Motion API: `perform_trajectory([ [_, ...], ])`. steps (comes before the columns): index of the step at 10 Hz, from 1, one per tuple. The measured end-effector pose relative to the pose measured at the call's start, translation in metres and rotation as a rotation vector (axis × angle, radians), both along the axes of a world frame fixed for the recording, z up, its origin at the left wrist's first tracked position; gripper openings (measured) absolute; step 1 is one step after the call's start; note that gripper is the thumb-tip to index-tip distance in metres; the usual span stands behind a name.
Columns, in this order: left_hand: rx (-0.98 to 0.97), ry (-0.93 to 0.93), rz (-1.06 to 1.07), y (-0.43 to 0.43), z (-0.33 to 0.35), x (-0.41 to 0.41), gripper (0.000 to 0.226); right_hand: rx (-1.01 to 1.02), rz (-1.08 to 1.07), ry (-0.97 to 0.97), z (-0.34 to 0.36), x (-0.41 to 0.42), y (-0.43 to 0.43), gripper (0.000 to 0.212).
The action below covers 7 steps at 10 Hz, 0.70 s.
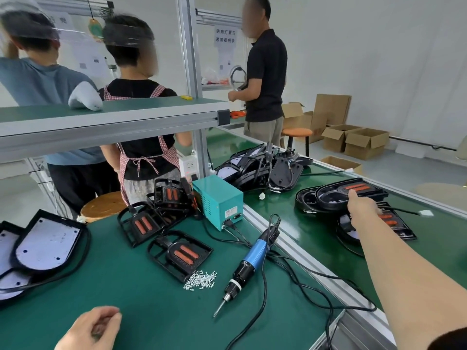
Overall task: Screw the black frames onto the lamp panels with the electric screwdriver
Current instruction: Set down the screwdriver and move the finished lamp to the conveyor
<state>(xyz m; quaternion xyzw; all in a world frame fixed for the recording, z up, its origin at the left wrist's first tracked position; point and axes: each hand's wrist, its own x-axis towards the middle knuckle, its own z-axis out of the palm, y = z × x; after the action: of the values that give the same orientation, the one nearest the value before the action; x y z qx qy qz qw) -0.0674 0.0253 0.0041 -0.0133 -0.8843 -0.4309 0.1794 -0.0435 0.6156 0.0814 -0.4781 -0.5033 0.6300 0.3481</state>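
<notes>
My right hand (364, 207) reaches far right over the conveyor belt (285, 218) and closes on the edge of a lamp panel (331, 198) in a stack of black-framed panels with orange reflectors. My left hand (92, 329) rests at the table's near edge with its fingers curled in; nothing shows clearly inside it. The blue electric screwdriver (252, 256) lies unheld on the green mat, tip toward me. A pile of small silver screws (201, 280) sits left of it. Black frames (180, 253) with orange inserts lie behind the screws. White-faced lamp panels (46, 243) lie at far left.
A teal power box (217, 200) stands behind the screwdriver, its black cables (298, 271) looping across the mat and the aluminium rail. A heap of finished lamps (260, 168) lies on the belt. Three people stand beyond the shelf (108, 122). Cardboard boxes (353, 140) sit on the floor.
</notes>
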Motion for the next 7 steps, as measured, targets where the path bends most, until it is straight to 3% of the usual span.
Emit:
perform_trajectory([
  [1, 0.029, -0.043, 0.013, -0.006, 0.002, 0.006, 0.021, -0.052, 0.026, 0.028, -0.002, -0.002, 0.003, 0.049],
  [2, 0.073, -0.018, -0.005, -0.004, 0.003, 0.01, 0.022, -0.198, 0.011, 0.227, -0.01, -0.002, 0.0, 0.047],
  [3, 0.091, -0.04, -0.005, -0.001, 0.009, 0.015, 0.027, -0.19, -0.022, 0.346, -0.015, 0.001, -0.007, 0.058],
  [4, 0.092, -0.046, -0.015, 0.0, 0.014, 0.019, 0.032, -0.182, -0.084, 0.339, -0.008, 0.001, -0.018, 0.072],
  [5, 0.092, -0.065, -0.023, 0.0, 0.015, 0.02, 0.032, 0.309, 0.088, -0.399, -0.012, 0.004, -0.026, 0.049],
  [6, 0.101, -0.076, -0.01, 0.0, 0.014, 0.02, 0.03, 0.304, 0.054, -0.468, 0.002, 0.004, -0.044, 0.037],
  [7, 0.116, -0.071, 0.005, 0.001, 0.014, 0.022, 0.027, 0.54, 0.157, -0.822, 0.001, 0.004, -0.056, 0.035],
])
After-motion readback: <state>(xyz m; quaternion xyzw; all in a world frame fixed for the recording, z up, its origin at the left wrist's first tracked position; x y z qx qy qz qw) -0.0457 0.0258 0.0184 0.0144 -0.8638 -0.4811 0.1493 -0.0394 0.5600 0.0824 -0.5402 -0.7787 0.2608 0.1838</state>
